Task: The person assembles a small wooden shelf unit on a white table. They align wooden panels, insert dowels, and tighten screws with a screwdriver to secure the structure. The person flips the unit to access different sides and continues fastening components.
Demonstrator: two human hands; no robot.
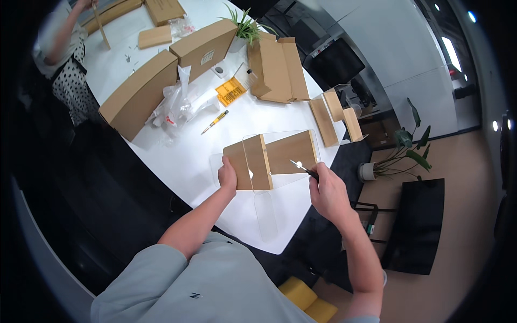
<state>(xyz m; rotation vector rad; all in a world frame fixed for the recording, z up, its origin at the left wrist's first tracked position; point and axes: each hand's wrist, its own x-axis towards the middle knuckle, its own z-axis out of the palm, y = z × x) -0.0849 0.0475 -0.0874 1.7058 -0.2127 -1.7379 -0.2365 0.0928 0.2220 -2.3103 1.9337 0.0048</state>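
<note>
Left hand (227, 175) reached forward, forearm angled up from lower edge, fingers clamped on near-left corner of wood piece (253, 161) lying at table (177, 161) edge under clear panel (280, 153). Right hand (326, 191) raised beside it, wrist bent, fist closed around screwdriver (305, 169), tip touching panel over wood. 2 hands near, apart.

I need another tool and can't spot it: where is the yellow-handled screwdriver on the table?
In the head view, the yellow-handled screwdriver lies loose on the white table, left of centre, between the crumpled plastic bags and the orange packet, beyond the left hand.
</note>
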